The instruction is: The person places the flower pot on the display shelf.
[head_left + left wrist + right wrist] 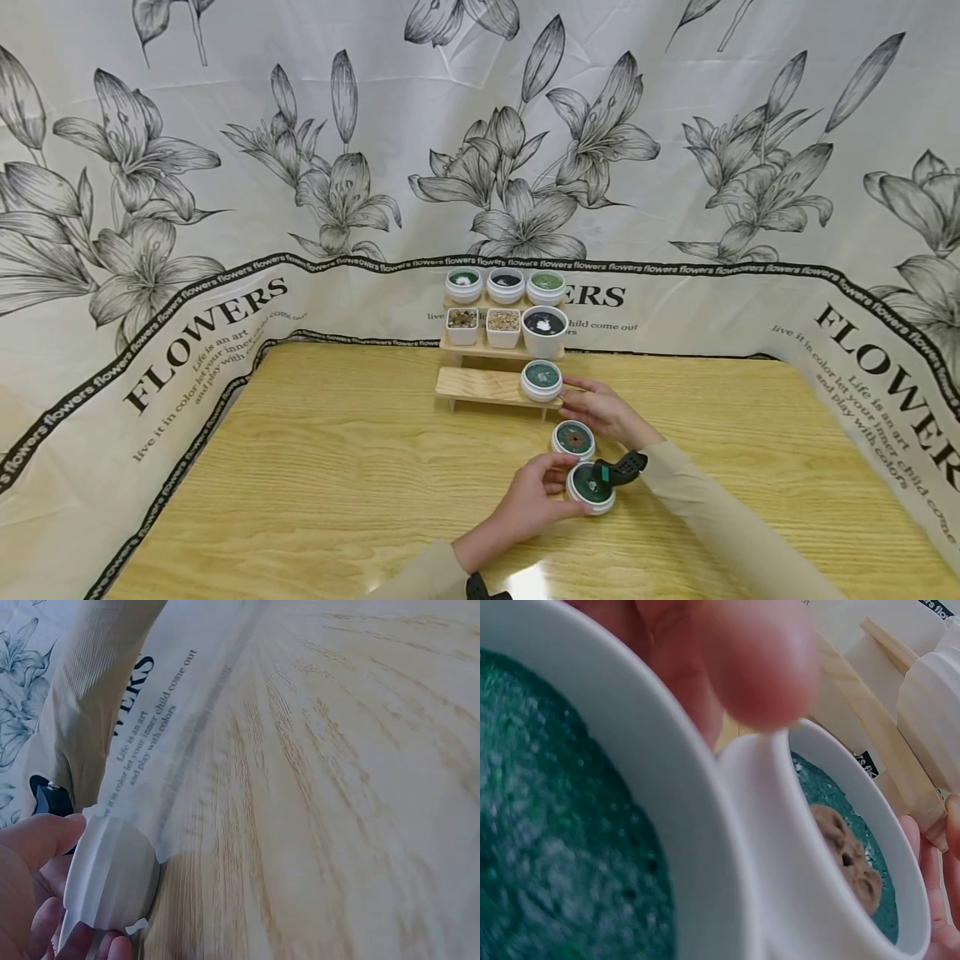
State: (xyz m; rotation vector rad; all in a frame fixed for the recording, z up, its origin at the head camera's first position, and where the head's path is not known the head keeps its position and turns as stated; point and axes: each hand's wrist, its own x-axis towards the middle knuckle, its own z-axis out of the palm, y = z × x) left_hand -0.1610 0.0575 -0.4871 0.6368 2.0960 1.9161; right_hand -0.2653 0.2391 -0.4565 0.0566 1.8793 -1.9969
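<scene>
My left hand (525,500) grips a white round pot (591,488) with dark green contents, thumb and fingers at its side. The left wrist view shows that white pot (112,877) tilted against the fingers. Just beyond it stands another white pot (573,439) with green contents and a brown, flower-like piece (847,859) in the middle. My right hand (603,410) reaches to the right end of the lowest wooden step, its fingers (930,862) by a white pot (542,380) with green contents. Its fingers look fairly straight; their exact contact is partly hidden.
The wooden tiered stand (480,383) holds several white pots. Its middle tier carries two square pots, one of them a pebble-filled pot (503,327), and a taller dark-filled pot (545,331). A flower-printed cloth (360,308) hangs behind the wooden table (337,483).
</scene>
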